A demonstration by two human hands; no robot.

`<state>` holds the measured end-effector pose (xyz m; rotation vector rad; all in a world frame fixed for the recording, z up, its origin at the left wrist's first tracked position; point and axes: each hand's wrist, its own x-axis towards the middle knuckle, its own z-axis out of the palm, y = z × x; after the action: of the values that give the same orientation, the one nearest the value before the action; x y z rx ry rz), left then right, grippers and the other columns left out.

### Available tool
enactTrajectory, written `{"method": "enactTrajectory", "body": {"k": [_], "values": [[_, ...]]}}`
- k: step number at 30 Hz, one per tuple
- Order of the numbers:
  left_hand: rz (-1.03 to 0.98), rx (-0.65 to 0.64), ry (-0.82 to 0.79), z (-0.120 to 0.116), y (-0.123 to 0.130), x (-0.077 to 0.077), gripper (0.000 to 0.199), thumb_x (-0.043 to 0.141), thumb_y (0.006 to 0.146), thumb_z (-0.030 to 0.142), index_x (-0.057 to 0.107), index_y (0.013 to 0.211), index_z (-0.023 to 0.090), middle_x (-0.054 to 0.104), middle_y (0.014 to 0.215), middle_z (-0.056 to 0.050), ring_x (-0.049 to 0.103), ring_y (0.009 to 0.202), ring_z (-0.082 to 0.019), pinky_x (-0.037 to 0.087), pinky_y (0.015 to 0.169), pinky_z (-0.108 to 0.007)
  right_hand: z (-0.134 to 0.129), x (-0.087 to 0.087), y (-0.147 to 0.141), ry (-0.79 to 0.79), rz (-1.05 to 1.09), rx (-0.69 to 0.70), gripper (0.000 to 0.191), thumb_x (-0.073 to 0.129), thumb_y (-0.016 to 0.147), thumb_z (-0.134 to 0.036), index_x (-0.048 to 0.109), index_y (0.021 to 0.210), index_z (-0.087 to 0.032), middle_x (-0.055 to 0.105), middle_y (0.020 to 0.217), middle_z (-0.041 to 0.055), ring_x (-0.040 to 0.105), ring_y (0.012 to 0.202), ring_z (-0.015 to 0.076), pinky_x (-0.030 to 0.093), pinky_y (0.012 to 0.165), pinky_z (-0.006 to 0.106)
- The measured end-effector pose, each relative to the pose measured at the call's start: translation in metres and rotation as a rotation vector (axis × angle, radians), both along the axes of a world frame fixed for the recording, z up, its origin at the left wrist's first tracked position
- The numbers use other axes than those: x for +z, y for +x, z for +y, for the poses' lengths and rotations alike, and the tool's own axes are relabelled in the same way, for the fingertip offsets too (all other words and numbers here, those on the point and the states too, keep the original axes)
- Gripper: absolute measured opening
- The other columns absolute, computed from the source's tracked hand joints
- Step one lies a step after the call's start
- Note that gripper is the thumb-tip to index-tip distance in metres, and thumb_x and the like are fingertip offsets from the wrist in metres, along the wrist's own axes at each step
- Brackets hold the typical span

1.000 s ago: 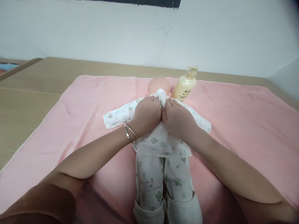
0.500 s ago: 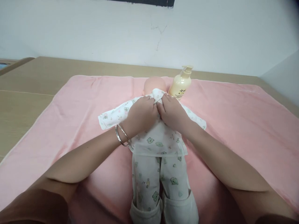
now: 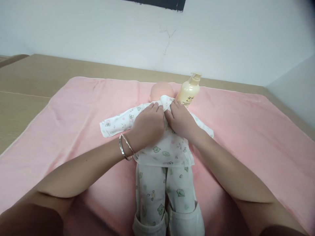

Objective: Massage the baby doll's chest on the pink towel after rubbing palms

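A baby doll (image 3: 161, 90) lies on its back or front, I cannot tell which, with its head away from me. It wears a white patterned baby shirt (image 3: 163, 154) and matching trousers (image 3: 151, 193) with wide white cuffs. My left hand (image 3: 149, 123), with silver bangles on the wrist, grips the shirt just below the collar. Close beside it, my right hand (image 3: 180, 119) pinches the shirt's neck area too. The fingertips of both hands are partly hidden. Both sleeves stretch outward past my hands.
A pale yellow pump bottle (image 3: 189, 91) stands by the right side of the doll's head. Under everything spreads a pink blanket (image 3: 59, 137) on a wooden table (image 3: 19, 82). A white wall (image 3: 98, 36) rises behind the far edge.
The view has shifted slightly. My left hand's fingers have drawn a little apart from my right hand, while both stay at the shirt's neck.
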<state>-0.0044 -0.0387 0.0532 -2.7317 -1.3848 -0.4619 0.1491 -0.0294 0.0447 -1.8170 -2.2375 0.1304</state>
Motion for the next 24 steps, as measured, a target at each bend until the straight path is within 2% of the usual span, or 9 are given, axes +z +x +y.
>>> {"method": "enactTrajectory", "body": {"k": [2,4,6,9,13,16,18,21,24], "values": [[-0.021,0.048,-0.09,0.013,-0.004,0.0,0.032,0.032,0.097,0.02,0.063,0.098,0.011,0.07,0.103,-0.013,0.067,0.102,-0.023,0.053,0.093,-0.036,-0.013,0.0,-0.007,0.073,-0.043,0.014,0.056,0.027,0.102,-0.027,0.046,0.142,0.007,0.05,0.147,0.0283,0.043,0.143,0.0376,0.033,0.121,0.052],[-0.084,0.162,-0.177,0.025,-0.006,-0.003,0.029,0.035,0.097,0.027,0.06,0.087,0.016,0.069,0.088,-0.009,0.065,0.08,-0.019,0.051,0.073,-0.032,-0.027,0.0,-0.014,0.145,-0.069,0.012,0.057,0.028,0.102,-0.028,0.045,0.143,0.007,0.053,0.145,0.0278,0.046,0.141,0.0374,0.036,0.119,0.051],[-0.136,0.222,-0.158,0.031,-0.007,-0.009,0.028,0.035,0.097,0.03,0.057,0.084,0.017,0.068,0.085,-0.008,0.062,0.075,-0.019,0.047,0.066,-0.032,-0.035,0.0,-0.019,0.184,-0.07,0.002,0.056,0.029,0.102,-0.029,0.049,0.141,0.005,0.058,0.14,0.0275,0.05,0.137,0.0367,0.039,0.117,0.051],[-0.155,0.175,-0.001,0.032,-0.005,-0.019,0.028,0.032,0.097,0.025,0.056,0.083,0.017,0.066,0.085,-0.01,0.061,0.081,-0.022,0.047,0.073,-0.035,-0.035,-0.005,-0.02,0.193,-0.027,0.004,0.055,0.03,0.1,-0.028,0.05,0.141,0.004,0.057,0.141,0.0278,0.049,0.138,0.0371,0.04,0.117,0.054],[-0.148,0.178,0.003,0.024,-0.001,-0.021,0.032,0.03,0.097,0.023,0.059,0.09,0.013,0.068,0.093,-0.013,0.063,0.087,-0.024,0.051,0.081,-0.039,-0.025,-0.012,-0.014,0.166,0.064,0.037,0.059,0.03,0.098,-0.027,0.042,0.145,0.006,0.043,0.153,0.0295,0.036,0.148,0.0381,0.034,0.121,0.059],[-0.134,0.123,0.04,0.012,0.002,-0.019,0.039,0.028,0.098,0.022,0.061,0.112,0.006,0.068,0.116,-0.019,0.063,0.109,-0.028,0.051,0.098,-0.045,-0.017,-0.013,-0.007,0.12,0.109,0.069,0.06,0.031,0.097,-0.028,0.041,0.146,0.006,0.037,0.157,0.0291,0.029,0.152,0.0363,0.03,0.123,0.059],[-0.134,0.104,0.092,0.001,0.004,-0.02,0.045,0.03,0.098,0.023,0.056,0.129,0.002,0.063,0.133,-0.022,0.059,0.126,-0.03,0.048,0.11,-0.047,-0.01,-0.01,-0.001,0.066,0.132,0.087,0.058,0.031,0.097,-0.03,0.043,0.144,0.003,0.036,0.159,0.0268,0.027,0.153,0.0349,0.028,0.124,0.057],[-0.104,0.098,0.147,-0.01,0.006,-0.022,0.05,0.032,0.099,0.025,0.052,0.137,-0.001,0.058,0.141,-0.024,0.053,0.137,-0.031,0.045,0.116,-0.047,-0.005,-0.006,0.003,0.008,0.137,0.097,0.057,0.03,0.1,-0.033,0.046,0.143,0.001,0.036,0.159,0.0249,0.027,0.153,0.0341,0.028,0.125,0.055],[-0.08,0.047,0.123,-0.002,0.001,-0.016,0.045,0.033,0.097,0.022,0.058,0.128,0.001,0.062,0.135,-0.023,0.057,0.132,-0.031,0.048,0.113,-0.046,-0.015,-0.004,-0.001,0.059,0.077,0.075,0.054,0.027,0.101,-0.031,0.047,0.142,-0.001,0.046,0.153,0.025,0.037,0.148,0.0342,0.034,0.121,0.056]]}}
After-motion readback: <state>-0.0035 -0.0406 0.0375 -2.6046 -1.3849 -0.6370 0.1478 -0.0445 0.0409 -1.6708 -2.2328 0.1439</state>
